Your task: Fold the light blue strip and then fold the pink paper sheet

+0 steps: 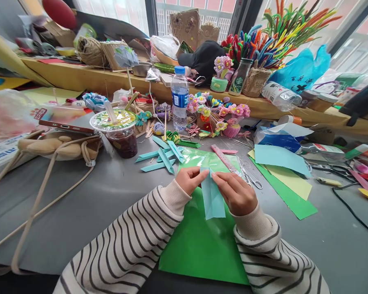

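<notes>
A light blue strip of paper [213,200] with a lengthwise crease hangs between my two hands, above a green sheet [199,245]. My left hand [191,179] pinches its top left corner between thumb and fingers. At the top right edge my right hand [236,192] is closed on the same paper, its fingers bent over the edge. Just beyond my left hand lies a loose pile of folded light blue paper strips [164,157]. A pink ruler [225,159] and a pair of scissors [253,179] lie past my right hand.
An iced drink in a plastic cup [121,139] stands at the left, near a phone [69,126] on a beige bag [55,147]. Behind are a water bottle [180,98] and yarn flowers [221,112]. Coloured paper sheets [282,161] and a black cable [346,204] lie right.
</notes>
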A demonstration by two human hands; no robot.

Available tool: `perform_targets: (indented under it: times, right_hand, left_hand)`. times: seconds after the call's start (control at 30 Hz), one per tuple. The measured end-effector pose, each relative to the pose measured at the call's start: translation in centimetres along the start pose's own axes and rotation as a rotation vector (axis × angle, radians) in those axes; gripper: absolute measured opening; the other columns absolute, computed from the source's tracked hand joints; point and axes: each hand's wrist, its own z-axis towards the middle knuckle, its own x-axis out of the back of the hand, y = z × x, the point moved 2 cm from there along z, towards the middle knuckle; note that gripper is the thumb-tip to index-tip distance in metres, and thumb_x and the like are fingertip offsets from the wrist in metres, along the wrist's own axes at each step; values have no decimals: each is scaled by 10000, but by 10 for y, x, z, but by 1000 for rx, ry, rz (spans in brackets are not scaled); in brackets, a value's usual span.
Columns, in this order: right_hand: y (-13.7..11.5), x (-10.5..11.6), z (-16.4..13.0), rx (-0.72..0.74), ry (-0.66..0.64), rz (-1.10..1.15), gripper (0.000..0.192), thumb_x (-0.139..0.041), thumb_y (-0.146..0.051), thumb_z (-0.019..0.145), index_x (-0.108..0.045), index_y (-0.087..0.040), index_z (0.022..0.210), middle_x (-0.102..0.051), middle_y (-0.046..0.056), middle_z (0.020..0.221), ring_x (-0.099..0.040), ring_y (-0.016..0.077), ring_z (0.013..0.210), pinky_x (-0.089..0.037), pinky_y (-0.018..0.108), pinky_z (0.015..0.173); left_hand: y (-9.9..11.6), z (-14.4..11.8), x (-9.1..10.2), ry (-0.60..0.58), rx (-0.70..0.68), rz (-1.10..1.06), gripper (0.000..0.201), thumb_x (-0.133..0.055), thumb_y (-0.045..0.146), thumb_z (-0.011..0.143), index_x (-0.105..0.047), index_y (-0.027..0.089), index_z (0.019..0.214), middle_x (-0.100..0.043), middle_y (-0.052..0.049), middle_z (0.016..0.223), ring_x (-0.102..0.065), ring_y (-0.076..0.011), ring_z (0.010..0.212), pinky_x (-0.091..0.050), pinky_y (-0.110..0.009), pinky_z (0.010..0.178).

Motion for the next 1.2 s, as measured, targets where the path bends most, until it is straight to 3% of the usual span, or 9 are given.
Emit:
perform_targets:
  times: [0.47,1.2]
  right_hand:
    - [-4,2,0,43,-16,-50,187,-501,-40,709,-619,-63,853,-643,119,800,-576,195,719,-483,298,651]
    - [-5,1,1,69,9,0,183,-487,-21,705,-619,-19,832,-635,157,779,-570,214,723,-491,320,632]
  left_hand:
    - [-7,0,2,30,-17,98,329,-511,373,668,-402,133,472,-288,52,452,-271,-56,457,-225,-208,435]
    - [-8,1,1,27,19,41,329,-531,390,644,-422,127,481,-262,51,475,-265,-57,469,-220,-204,434]
